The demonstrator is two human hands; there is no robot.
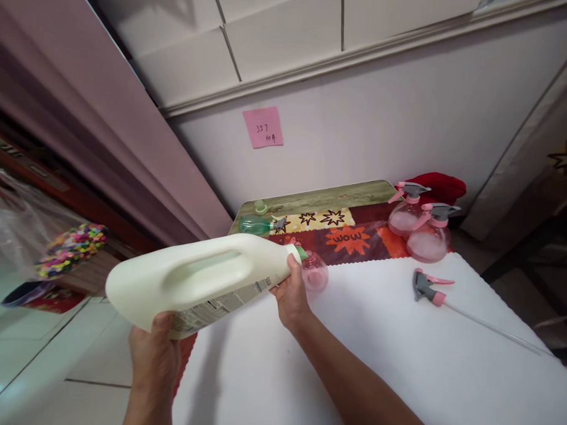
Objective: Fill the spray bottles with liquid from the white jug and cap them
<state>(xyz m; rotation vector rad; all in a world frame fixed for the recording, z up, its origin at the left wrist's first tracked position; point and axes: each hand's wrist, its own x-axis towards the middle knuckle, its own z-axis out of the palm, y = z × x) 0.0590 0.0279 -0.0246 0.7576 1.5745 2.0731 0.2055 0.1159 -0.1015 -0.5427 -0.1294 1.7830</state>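
Note:
A large pale detergent jug (144, 278) lies tilted on its side in the air, its spout towards the right. My left hand (155, 345) grips its base from below, thumb on the label side. Around the neck, near the green spout (302, 251), my right hand (292, 294) is closed. The spout is at the mouth of a round pink bottle (316, 278), which stands on the white tabletop (352, 359); whether they touch I cannot tell. To the right lies a grey and pink spray head (429, 288) with a long clear tube.
Two pink spray bottles (427, 244) stand at the table's back right, beside a red item (437, 186). A green spray bottle (255, 224) lies at the back left near a green cap (261, 207). A pink note (263, 127) is on the wall.

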